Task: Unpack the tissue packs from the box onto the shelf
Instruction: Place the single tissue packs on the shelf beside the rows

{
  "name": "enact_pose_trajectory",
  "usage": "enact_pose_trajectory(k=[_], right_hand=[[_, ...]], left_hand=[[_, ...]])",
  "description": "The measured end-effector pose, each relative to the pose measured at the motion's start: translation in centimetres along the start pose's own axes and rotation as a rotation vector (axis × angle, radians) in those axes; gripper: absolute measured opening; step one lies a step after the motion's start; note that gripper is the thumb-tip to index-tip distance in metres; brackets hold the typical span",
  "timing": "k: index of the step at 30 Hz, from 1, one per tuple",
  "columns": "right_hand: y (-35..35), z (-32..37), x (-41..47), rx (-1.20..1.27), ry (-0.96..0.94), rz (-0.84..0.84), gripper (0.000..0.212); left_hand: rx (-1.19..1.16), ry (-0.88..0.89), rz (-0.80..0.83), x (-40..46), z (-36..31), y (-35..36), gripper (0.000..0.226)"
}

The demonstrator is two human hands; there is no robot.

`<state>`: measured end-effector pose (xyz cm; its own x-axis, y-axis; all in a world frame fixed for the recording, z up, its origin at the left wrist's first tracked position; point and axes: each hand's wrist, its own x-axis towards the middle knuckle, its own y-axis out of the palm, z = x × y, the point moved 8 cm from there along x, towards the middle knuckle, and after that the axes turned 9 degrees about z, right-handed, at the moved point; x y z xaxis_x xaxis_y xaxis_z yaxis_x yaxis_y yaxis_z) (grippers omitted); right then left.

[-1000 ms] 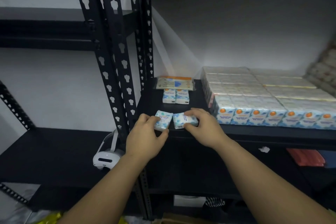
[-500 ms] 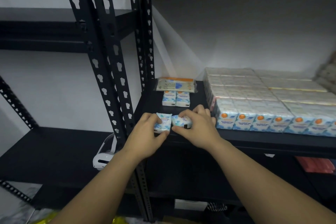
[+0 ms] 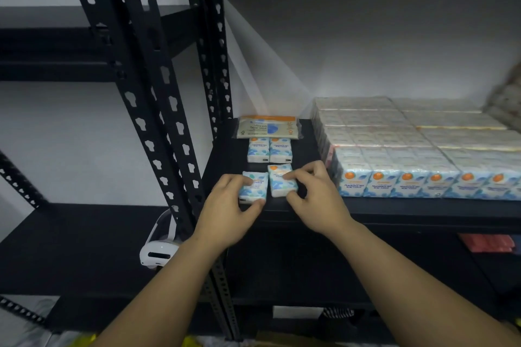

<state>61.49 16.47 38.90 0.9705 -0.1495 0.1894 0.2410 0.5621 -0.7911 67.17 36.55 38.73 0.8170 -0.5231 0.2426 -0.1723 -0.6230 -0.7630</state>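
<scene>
Two small blue-and-white tissue packs lie side by side at the front of the black shelf (image 3: pixel 394 210). My left hand (image 3: pixel 225 211) grips the left pack (image 3: pixel 255 187) between thumb and fingers. My right hand (image 3: pixel 315 200) pinches the right pack (image 3: pixel 280 182), which now lies lengthwise on the shelf. Behind them sit two more small packs (image 3: pixel 269 149) and a flat facial tissue pack (image 3: pixel 267 127). The box is not in view.
A large block of stacked tissue packs (image 3: pixel 417 149) fills the shelf to the right. Black perforated uprights (image 3: pixel 158 110) stand left of my hands. A white headset (image 3: pixel 158 251) rests on the lower left shelf. Red items (image 3: pixel 487 242) lie on the shelf below right.
My right hand has turned its pack from crosswise to lengthwise and set it beside the left pack. My left hand stays on its pack.
</scene>
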Motion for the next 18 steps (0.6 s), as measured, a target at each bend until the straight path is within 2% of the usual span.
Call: enact_pose_trajectory(k=[3, 18], right_hand=[[0.3, -0.1, 0.2, -0.014, 0.019, -0.013, 0.044], [0.4, 0.1, 1.2, -0.128, 0.063, -0.072, 0.044]], left_hand=[[-0.003, -0.011, -0.018, 0.1, 0.1, -0.2, 0.043], [0.025, -0.004, 0.018, 0.3, 0.0, 0.1, 0.046]])
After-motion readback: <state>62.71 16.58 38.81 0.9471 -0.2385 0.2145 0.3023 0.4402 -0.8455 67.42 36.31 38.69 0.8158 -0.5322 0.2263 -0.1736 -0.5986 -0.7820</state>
